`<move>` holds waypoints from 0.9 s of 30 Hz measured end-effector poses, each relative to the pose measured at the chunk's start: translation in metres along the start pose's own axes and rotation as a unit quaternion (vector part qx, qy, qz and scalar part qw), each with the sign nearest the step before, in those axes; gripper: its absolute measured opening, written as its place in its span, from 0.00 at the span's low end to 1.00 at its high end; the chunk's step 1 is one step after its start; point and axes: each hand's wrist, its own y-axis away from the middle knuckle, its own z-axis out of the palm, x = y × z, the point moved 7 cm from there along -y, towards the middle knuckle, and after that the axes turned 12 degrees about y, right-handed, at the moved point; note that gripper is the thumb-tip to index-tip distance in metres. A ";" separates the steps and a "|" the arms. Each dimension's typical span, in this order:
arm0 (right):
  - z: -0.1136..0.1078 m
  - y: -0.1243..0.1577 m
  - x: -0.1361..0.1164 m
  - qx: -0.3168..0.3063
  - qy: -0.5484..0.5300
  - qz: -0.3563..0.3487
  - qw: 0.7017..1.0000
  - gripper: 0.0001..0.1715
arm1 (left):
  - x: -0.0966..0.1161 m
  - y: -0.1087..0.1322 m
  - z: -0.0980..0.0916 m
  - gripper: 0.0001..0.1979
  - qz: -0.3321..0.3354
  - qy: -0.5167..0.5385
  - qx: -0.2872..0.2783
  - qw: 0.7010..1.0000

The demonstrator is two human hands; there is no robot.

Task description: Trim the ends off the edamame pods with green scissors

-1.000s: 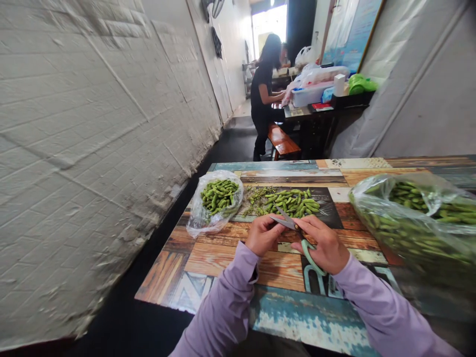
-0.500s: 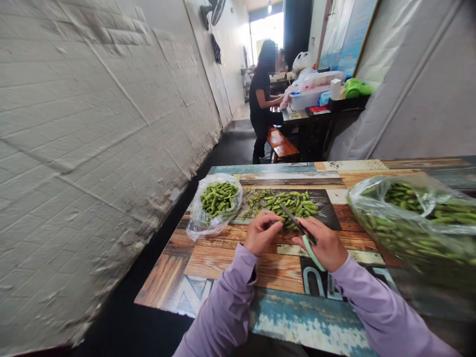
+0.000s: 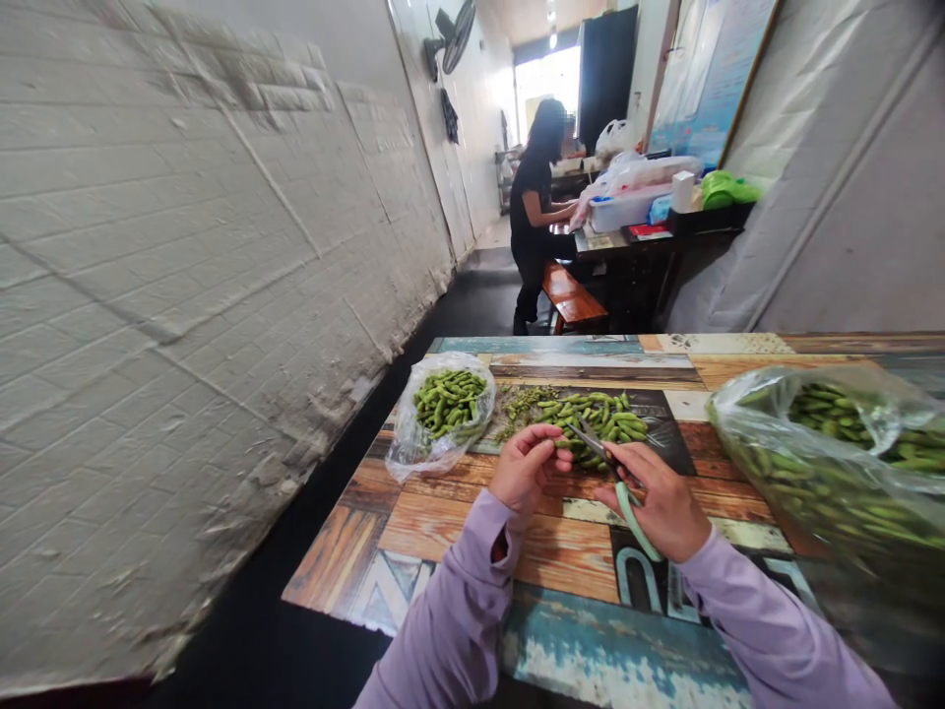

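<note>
My left hand is closed in a pinch on a green bean pod, held just above the table. My right hand grips green-handled scissors, whose blades point up and left and meet the pod's end. Right behind both hands lies a loose pile of pods with small trimmed bits to its left. A small clear bag of pods sits at the table's left edge. A large clear bag of pods fills the right side.
The table has a patchwork wood print; its left edge borders a dark aisle along a white brick wall. Farther back a person in black sits on a bench at another table loaded with tubs and bags.
My hands stay together at the pod pile while the scissors turn from pointing left to up-left against the pod. The camera view has shifted slightly, so everything sits lower and further right.
</note>
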 end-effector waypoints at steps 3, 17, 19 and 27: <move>0.003 0.000 -0.003 -0.020 -0.002 -0.013 1.000 0.28 | -0.004 0.001 0.000 0.19 -0.007 -0.010 -0.005 1.000; -0.005 -0.002 -0.001 0.002 -0.007 0.004 1.000 0.26 | -0.004 0.003 -0.001 0.21 -0.029 -0.125 -0.008 0.992; -0.003 -0.002 -0.006 -0.010 -0.006 -0.017 1.000 0.28 | -0.005 0.003 0.000 0.20 -0.027 -0.126 -0.010 0.992; -0.003 -0.002 -0.014 -0.012 -0.009 -0.054 0.998 0.31 | -0.001 0.006 0.006 0.19 0.009 -0.164 -0.018 0.986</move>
